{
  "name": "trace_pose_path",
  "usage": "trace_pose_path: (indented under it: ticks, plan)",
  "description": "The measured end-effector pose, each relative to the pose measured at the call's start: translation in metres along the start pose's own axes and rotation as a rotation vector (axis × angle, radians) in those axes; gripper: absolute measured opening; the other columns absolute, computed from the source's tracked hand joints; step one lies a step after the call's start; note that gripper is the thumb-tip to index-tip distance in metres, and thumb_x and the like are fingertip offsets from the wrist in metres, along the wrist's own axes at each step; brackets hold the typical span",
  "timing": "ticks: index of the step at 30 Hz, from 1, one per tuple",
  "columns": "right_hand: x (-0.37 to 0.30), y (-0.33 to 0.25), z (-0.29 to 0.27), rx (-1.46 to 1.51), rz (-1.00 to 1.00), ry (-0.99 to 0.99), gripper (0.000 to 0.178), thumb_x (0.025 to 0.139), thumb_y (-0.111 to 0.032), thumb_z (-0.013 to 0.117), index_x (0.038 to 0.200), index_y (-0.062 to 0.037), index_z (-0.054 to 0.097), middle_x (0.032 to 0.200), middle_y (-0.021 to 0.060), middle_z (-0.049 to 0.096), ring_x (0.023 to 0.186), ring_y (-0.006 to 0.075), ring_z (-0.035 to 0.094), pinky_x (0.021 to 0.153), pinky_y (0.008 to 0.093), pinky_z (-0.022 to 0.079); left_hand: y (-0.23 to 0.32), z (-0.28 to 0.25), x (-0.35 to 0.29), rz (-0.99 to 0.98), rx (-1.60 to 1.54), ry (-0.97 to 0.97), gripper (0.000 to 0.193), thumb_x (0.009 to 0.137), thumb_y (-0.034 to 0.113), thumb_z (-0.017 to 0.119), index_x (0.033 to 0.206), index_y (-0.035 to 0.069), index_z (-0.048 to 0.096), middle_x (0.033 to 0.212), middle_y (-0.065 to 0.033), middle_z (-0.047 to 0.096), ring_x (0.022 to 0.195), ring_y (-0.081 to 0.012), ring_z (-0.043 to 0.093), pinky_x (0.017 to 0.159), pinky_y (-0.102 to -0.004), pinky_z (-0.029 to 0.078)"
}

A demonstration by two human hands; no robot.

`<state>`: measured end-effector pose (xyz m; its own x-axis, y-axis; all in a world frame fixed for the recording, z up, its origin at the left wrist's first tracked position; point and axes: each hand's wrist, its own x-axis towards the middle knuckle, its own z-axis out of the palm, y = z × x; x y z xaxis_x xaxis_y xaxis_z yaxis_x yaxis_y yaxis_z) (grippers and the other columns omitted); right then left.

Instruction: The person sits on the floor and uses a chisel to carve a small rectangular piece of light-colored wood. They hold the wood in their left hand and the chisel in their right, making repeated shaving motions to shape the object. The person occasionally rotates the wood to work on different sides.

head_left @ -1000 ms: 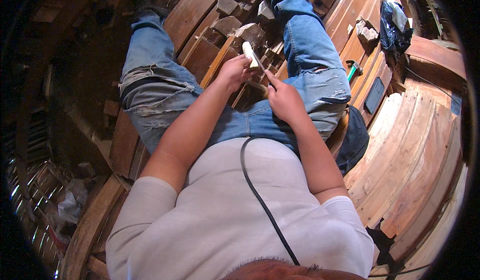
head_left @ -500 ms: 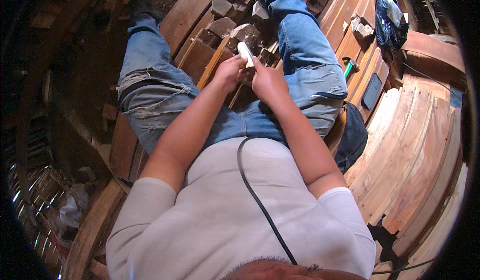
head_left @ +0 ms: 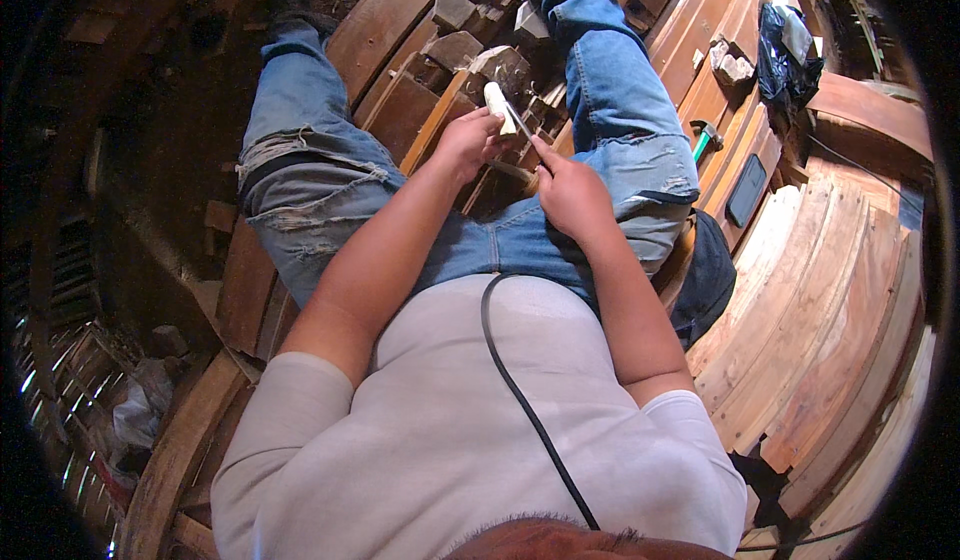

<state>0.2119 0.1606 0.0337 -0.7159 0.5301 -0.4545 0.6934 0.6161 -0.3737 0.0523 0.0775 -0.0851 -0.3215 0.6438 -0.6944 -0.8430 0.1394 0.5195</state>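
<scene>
My left hand (head_left: 472, 146) grips a short, pale, rounded piece of wood (head_left: 496, 102) between my knees, its upper end sticking out past the fingers. In my right hand (head_left: 574, 196) is a slim knife (head_left: 521, 123), my index finger lying along it. Its narrow metal blade points up and left, with the tip close to the side of the pale piece. Whether the blade touches the piece I cannot tell. My right fingers hide most of the handle. Below both hands lie wooden blocks and boards (head_left: 455, 50).
A green-handled hammer (head_left: 705, 138) and a dark phone (head_left: 746, 190) lie on boards right of my right knee. Beyond them are a pale chunk (head_left: 732, 64) and a black plastic bag (head_left: 785, 55). Light planks (head_left: 800, 310) spread to the right. A black cable (head_left: 520, 390) runs down my shirt.
My right hand has drawn back down and to the right with the knife, uncovering more of its blade. My left hand and the pale piece have shifted only slightly.
</scene>
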Motion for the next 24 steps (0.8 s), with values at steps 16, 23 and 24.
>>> trace_pose_path:
  ticks: [16,23,24]
  plan:
    - [0.018,-0.01,0.0,-0.078,-0.044,0.028,0.049,0.095,-0.017,0.052,0.144,-0.0142,0.057,0.094,0.0267,0.071,0.086,0.0426,0.07,0.077,0.055,0.054,-0.003,-0.009,0.013,0.02,0.035,-0.025,0.035,0.102,0.013,0.057,0.135,0.002,0.057,0.119,-0.0093,0.068,0.105,-0.0217,0.068,0.092,-0.0392,0.057]
    - [0.011,-0.014,-0.004,-0.107,-0.003,-0.021,0.049,0.095,-0.016,0.051,0.144,-0.0146,0.056,0.097,0.0253,0.072,0.089,0.0416,0.071,0.078,0.0549,0.055,0.0,0.0,-0.002,-0.01,0.046,0.031,0.034,0.102,0.013,0.058,0.134,0.002,0.058,0.12,-0.0089,0.068,0.105,-0.0213,0.068,0.091,-0.0393,0.057]
    - [0.009,-0.013,-0.004,-0.114,0.004,-0.036,0.049,0.095,-0.016,0.051,0.144,-0.015,0.056,0.097,0.025,0.072,0.089,0.0416,0.071,0.077,0.0548,0.055,0.002,0.001,-0.004,-0.021,0.088,0.044,0.037,0.102,0.014,0.06,0.137,0.002,0.056,0.123,-0.0096,0.066,0.107,-0.0226,0.067,0.094,-0.0394,0.056]
